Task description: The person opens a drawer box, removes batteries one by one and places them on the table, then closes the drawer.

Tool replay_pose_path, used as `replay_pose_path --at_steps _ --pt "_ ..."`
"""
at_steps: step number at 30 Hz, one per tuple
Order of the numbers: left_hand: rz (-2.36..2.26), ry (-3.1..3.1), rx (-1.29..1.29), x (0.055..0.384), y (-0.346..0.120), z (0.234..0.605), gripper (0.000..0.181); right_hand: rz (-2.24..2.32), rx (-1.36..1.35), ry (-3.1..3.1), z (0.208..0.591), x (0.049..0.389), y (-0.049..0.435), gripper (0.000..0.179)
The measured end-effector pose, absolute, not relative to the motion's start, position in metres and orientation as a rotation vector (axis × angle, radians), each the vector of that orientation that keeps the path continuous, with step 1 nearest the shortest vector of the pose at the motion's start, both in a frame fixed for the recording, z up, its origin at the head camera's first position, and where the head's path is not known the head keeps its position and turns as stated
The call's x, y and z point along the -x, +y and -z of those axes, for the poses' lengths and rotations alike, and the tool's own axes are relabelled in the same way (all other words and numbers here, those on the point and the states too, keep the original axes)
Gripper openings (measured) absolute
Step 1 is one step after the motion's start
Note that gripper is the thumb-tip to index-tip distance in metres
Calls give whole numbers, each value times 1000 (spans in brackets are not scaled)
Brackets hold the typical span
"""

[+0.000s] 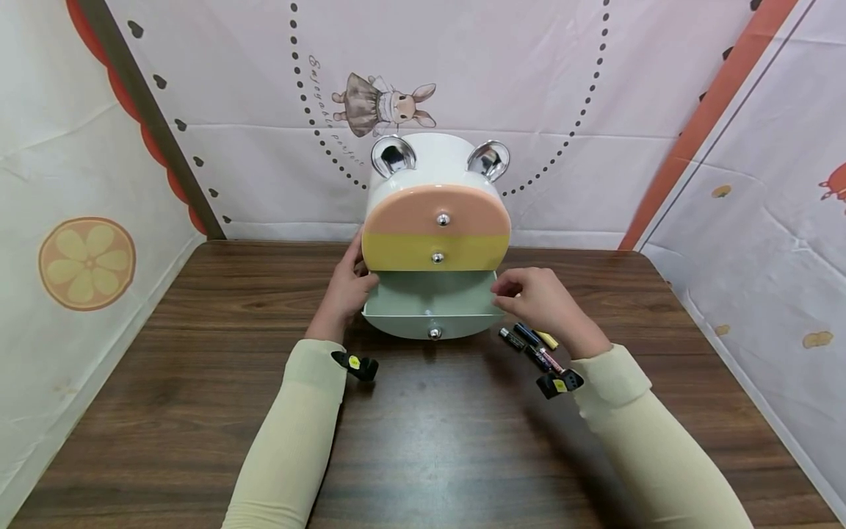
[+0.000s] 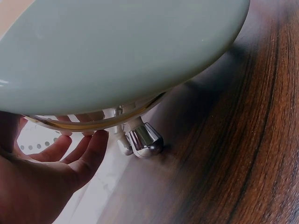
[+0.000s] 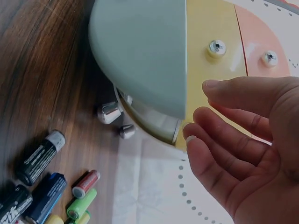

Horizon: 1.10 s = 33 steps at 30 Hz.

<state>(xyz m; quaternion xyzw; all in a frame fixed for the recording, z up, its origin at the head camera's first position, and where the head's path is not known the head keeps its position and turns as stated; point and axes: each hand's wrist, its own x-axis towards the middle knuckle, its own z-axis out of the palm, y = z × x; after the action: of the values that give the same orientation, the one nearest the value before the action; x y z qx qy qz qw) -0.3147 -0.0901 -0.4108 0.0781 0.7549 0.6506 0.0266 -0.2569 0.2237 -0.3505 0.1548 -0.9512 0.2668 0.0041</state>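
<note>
A small bear-shaped cabinet (image 1: 439,158) with orange and yellow drawer fronts stands on the table. Its green bottom drawer (image 1: 432,327) is pulled out, and nothing shows in the part visible from above. My left hand (image 1: 346,290) is at the cabinet's left side. In the left wrist view its bent fingertips (image 2: 98,140) touch the cabinet's lower edge, close to a silver foot (image 2: 145,141). My right hand (image 1: 532,297) hovers by the drawer's right corner, fingers loosely bent. In the right wrist view the space between thumb and fingers is empty.
Several batteries lie on the wooden table (image 1: 218,382) right of the drawer, among them a black battery (image 3: 39,157), a red battery (image 3: 86,183) and a green battery (image 3: 81,204). A printed cloth (image 1: 264,44) hangs behind the table.
</note>
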Motion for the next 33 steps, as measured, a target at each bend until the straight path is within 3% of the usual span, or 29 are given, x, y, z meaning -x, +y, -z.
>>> replay_pose_path --at_steps 7,22,33 --pt "-2018 2366 -229 325 -92 426 94 -837 -545 -2977 346 260 212 13" --pt "-2026 2369 -242 324 -92 425 96 -846 -563 -3126 344 271 194 27" --pt "-2036 2351 -250 324 -92 426 95 -746 -732 -3179 347 286 189 28"
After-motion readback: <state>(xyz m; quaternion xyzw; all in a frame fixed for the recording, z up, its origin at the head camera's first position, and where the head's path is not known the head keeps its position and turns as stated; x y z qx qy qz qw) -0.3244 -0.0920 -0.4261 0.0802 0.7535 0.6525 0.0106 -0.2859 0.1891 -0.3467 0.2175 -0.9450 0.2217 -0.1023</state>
